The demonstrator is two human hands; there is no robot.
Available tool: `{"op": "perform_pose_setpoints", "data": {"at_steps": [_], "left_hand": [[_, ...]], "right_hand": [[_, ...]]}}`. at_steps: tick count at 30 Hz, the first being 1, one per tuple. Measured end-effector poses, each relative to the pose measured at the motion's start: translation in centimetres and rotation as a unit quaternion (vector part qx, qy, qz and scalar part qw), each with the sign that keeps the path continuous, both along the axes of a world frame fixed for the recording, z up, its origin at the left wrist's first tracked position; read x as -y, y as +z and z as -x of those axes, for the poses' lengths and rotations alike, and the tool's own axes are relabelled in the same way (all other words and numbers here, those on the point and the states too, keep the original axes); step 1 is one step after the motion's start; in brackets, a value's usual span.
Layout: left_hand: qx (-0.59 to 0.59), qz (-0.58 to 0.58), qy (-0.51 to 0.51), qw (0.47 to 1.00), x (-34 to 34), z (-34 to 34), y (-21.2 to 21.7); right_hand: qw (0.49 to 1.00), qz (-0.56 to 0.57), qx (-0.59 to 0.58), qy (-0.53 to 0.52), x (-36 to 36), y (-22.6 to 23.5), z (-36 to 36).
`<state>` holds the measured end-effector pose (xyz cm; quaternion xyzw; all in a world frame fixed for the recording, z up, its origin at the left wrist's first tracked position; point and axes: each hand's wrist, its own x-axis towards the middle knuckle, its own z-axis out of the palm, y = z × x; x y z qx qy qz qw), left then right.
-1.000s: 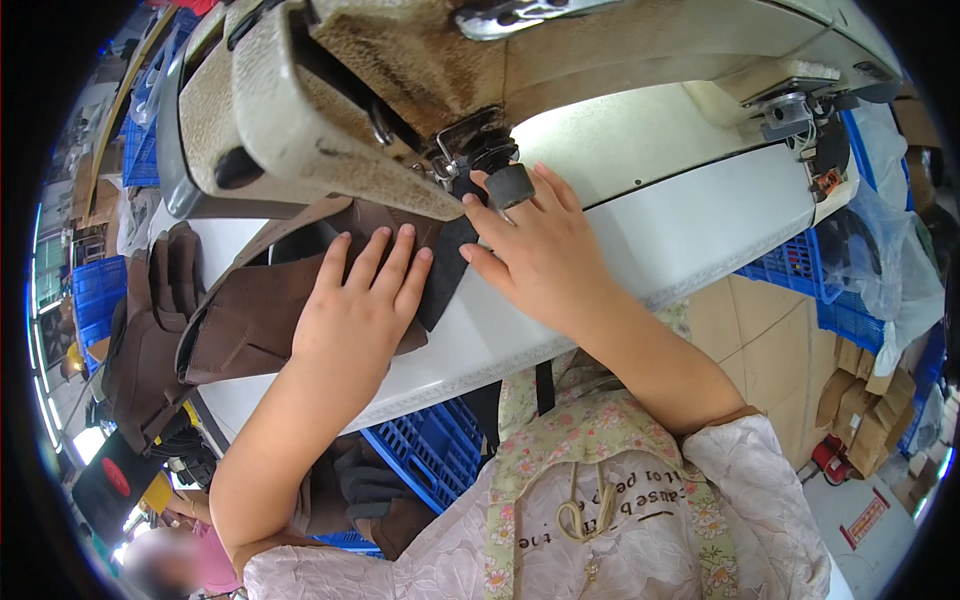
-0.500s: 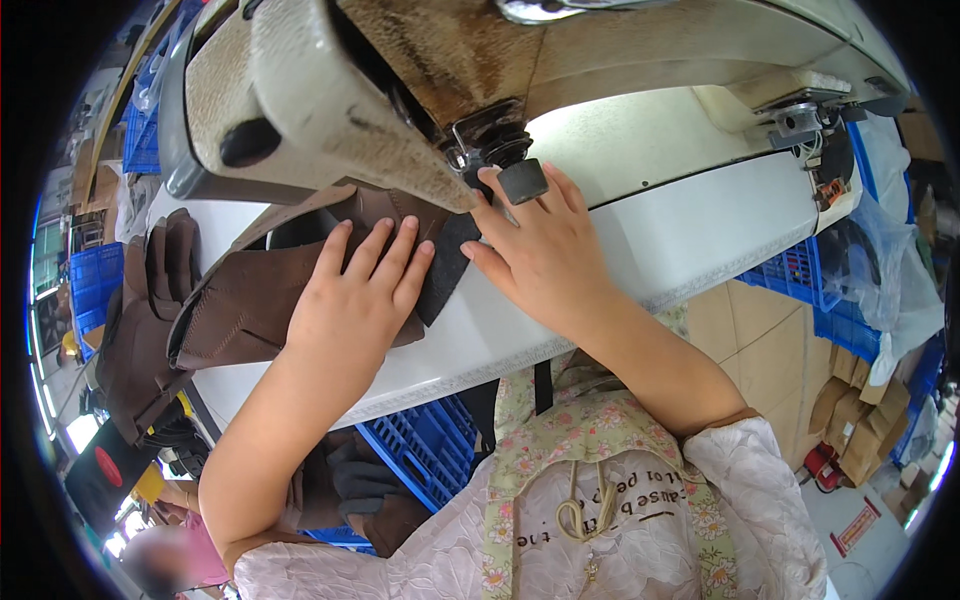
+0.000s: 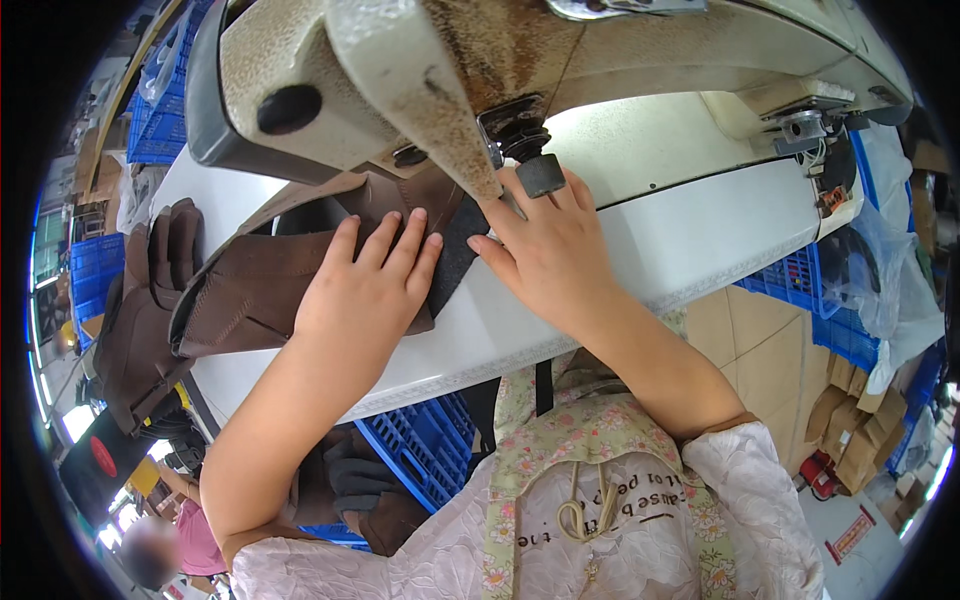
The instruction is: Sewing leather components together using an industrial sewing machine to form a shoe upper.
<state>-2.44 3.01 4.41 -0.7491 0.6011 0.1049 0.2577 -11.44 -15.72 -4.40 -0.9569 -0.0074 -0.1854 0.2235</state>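
Note:
My left hand (image 3: 365, 280) lies flat on a brown leather-like piece (image 3: 265, 285) with stitched seams, probably a shoe upper, its fingers stretched out and slightly apart. A dark grey fabric piece (image 3: 455, 262) shows at the right edge of the brown one. My right hand (image 3: 550, 250) reaches under the head of a sewing machine (image 3: 420, 85). Its thumb comes close to the grey piece's edge, and its fingers are extended, some tips hidden behind the machine's black knob (image 3: 541, 175). The needle area is hidden behind the machine head.
More brown stitched pieces (image 3: 150, 320) hang over the left end of the white table (image 3: 700, 220). Below it stands a blue crate (image 3: 425, 450) beside dark pieces. Another blue crate (image 3: 800, 275) and cardboard boxes (image 3: 860, 430) are at right. Another person (image 3: 200, 540) is at lower left.
The machine head appears slightly farther right in view. My left hand has shifted a little right and up with the brown piece; my right hand stays nearly in place.

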Motion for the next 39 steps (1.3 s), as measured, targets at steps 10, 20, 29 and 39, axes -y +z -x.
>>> {"op": "perform_pose_setpoints", "data": {"at_steps": [10,20,29,39], "left_hand": [[0.025,0.01,0.007,1.0,0.6,0.4,-0.5],[0.042,0.0,0.025,0.999,2.0,1.4,-0.5],[0.076,-0.013,0.065,0.995,3.4,2.4,-1.4],[0.058,-0.087,0.182,0.978,6.8,4.5,-1.4]], "right_hand": [[1.0,-0.002,0.012,0.002,0.3,-0.1,-0.4],[1.0,0.008,0.028,0.001,1.1,-0.5,-1.1],[0.998,0.012,0.051,0.02,2.2,-0.4,-2.2],[0.997,0.013,0.073,0.027,2.7,-0.4,-2.7]]}}
